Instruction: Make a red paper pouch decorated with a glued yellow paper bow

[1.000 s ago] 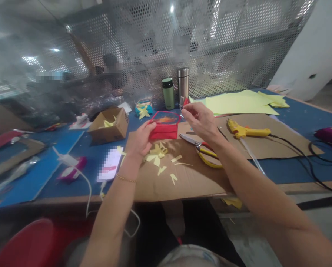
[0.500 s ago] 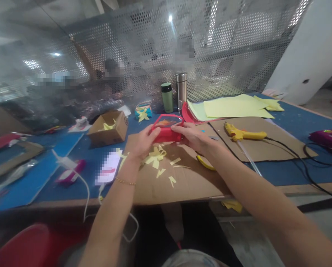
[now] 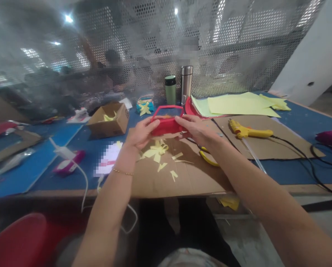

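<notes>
Both hands hold a small red basket (image 3: pixel 167 127) with an angular handle, raised over the brown cardboard sheet (image 3: pixel 155 187). My left hand (image 3: pixel 142 132) is closed on its left end, the thumb along the front. On the opposite end my right hand (image 3: pixel 196 129) grips it, thumb at the upper edge; some of the right fingers are hidden. Below the basket lie a pale yellow ribbon-like cutout (image 3: pixel 156 151) and several thin scraps (image 3: pixel 174 175). Beside my right wrist is a yellow-handled tool (image 3: pixel 208 158), partly covered by the forearm.
A yellow glue gun (image 3: pixel 251 132) with a black cord rests on cardboard at right. Yellow sheets (image 3: pixel 238 105) lie behind it. At the back stand a green cup (image 3: pixel 171 91) and a steel flask (image 3: pixel 186 83). An open carton (image 3: pixel 110 124) and a phone (image 3: pixel 108 159) are at left.
The red basket has tipped, so its front faces me more and less of its inside shows. Both hands keep their hold. The camera view has shifted slightly.
</notes>
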Demonstrator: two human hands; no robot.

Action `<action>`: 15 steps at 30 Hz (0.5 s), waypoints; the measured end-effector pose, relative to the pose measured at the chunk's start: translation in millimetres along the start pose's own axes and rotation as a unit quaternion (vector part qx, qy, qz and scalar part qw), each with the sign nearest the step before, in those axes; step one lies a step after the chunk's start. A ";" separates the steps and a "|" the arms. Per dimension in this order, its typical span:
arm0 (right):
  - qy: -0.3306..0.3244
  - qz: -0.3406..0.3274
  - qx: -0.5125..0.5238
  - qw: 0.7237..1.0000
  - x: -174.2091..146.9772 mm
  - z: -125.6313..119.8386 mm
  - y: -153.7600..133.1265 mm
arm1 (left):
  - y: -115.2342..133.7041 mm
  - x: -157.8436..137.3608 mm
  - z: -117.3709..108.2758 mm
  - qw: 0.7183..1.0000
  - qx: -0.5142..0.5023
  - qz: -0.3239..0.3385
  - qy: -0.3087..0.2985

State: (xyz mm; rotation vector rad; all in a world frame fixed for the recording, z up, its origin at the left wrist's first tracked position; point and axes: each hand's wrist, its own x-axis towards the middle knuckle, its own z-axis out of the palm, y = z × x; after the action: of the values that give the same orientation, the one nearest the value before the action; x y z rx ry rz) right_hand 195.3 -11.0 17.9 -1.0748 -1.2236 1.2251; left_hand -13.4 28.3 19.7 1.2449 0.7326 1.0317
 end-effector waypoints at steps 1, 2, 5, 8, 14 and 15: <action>0.015 -0.016 -0.014 1.000 0.4 0.4 -0.5 | 0.6 1.4 -3.6 1.000 -0.009 0.014 0.013; 0.035 -0.032 -0.036 0.998 1.3 0.4 -0.7 | 0.9 2.9 -7.0 0.999 -0.021 0.029 0.026; 0.087 -0.071 -0.161 0.981 5.9 -0.6 0.2 | -0.2 6.8 -12.4 0.995 -0.055 0.062 0.050; 0.052 -0.071 -0.283 0.955 6.7 0.9 3.1 | -4.8 9.2 -8.0 0.993 -0.074 0.076 0.049; -0.103 -0.055 -0.472 0.874 -6.0 11.5 8.9 | -13.3 10.3 7.1 0.988 -0.080 0.101 0.081; -0.100 -0.064 -0.500 0.858 -7.1 12.0 8.5 | -13.6 10.3 8.2 0.988 -0.078 0.099 0.086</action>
State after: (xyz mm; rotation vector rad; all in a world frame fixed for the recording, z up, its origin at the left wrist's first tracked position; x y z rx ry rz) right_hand 183.1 -18.1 9.8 -1.5699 -2.1591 0.5438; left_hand 1.0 34.5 9.0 1.1187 0.6555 1.3464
